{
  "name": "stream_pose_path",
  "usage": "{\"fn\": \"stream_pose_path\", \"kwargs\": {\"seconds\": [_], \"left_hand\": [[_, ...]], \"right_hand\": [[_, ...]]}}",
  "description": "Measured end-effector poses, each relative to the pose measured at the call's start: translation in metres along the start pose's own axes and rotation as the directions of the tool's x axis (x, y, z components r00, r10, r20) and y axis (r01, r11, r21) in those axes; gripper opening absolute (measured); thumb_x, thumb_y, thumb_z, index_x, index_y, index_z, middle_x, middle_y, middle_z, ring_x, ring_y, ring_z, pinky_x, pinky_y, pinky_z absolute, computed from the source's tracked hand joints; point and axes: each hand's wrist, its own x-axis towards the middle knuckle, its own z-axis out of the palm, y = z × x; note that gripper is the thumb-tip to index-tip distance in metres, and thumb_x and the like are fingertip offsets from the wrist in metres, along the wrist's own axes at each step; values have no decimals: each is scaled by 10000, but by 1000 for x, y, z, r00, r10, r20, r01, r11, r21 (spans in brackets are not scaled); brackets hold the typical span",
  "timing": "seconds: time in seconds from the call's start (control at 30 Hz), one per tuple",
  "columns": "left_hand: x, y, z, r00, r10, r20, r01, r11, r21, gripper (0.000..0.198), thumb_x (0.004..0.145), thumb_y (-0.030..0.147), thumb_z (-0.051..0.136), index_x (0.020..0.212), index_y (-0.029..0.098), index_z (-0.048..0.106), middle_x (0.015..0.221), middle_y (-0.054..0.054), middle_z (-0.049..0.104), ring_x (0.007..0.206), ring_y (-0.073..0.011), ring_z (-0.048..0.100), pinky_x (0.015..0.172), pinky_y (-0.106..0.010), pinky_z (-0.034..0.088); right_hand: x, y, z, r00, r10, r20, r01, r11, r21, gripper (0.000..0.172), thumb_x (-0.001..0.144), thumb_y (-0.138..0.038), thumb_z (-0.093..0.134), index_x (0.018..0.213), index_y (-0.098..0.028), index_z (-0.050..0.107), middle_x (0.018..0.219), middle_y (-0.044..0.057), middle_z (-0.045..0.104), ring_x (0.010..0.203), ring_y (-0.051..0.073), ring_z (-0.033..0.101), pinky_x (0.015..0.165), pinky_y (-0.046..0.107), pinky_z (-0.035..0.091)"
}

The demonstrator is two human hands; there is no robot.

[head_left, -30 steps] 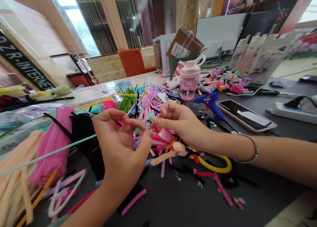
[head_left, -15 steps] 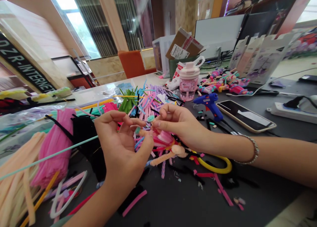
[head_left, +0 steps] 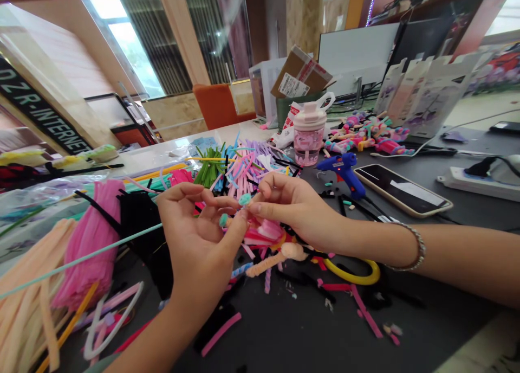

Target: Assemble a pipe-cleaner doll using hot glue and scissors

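Note:
Near the middle, my left hand (head_left: 201, 240) and my right hand (head_left: 298, 205) meet with thumbs and fingers pinched. At their fingertips is a small curled mint-green piece of pipe cleaner (head_left: 244, 199). A long straight mint pipe cleaner (head_left: 85, 260) runs from the left edge to my left hand; its far end is hidden behind the palm. Under and between the hands lies a pipe-cleaner doll (head_left: 268, 229) with pink parts, a peach limb (head_left: 266, 264) and a mint-tipped end by my left thumb. My right fingers partly cover the doll.
Left lie bundles of pink (head_left: 91, 243), black (head_left: 144, 237) and peach (head_left: 28, 286) pipe cleaners. A blue glue gun (head_left: 343, 172), a phone (head_left: 404, 188), a pink cup (head_left: 309, 134) and a power strip (head_left: 479, 184) stand right. Yellow-handled scissors (head_left: 357, 272) and scraps lie in front.
The fingertips have shifted slightly, and the curled mint piece shows more fully between them. My left thumb has moved a little to the left.

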Motion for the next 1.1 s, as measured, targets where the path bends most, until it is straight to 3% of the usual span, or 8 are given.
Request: {"fn": "stream_pose_path", "kwargs": {"seconds": [0.3,0.6,0.77,1.1], "left_hand": [[1,-1,0,998,-55,-26,54,997,-53,444,582,49,681,867,260,414,819,36,433,671,-99,582,564,-239,553],[4,-7,0,984,-153,-90,144,984,-101,459,566,61,694,863,238,392,779,71,432,625,-65,562,548,-195,546],[6,-11,-1,968,-208,-141,192,975,-114,452,561,75,707,864,229,409,774,76,449,628,-57,564,597,-190,548],[5,-9,-4,980,-177,-92,161,974,-156,443,577,65,714,867,240,429,798,67,465,696,-69,611,721,-224,558]], "right_hand": [[-3,1,2,1000,10,27,-11,1000,11,295,711,-238,748,680,-199,458,630,-76,547,591,62,560,594,198,477],[3,2,-4,999,-13,-37,13,1000,1,279,711,-150,723,682,-189,449,633,-76,572,615,52,575,624,183,467],[8,4,-8,997,-30,-69,29,1000,-11,274,708,-168,724,677,-188,452,618,-79,573,623,59,593,662,207,473],[9,6,-10,998,-28,-62,28,1000,4,264,711,-178,725,685,-184,462,617,-77,576,628,57,586,652,201,456]]}}
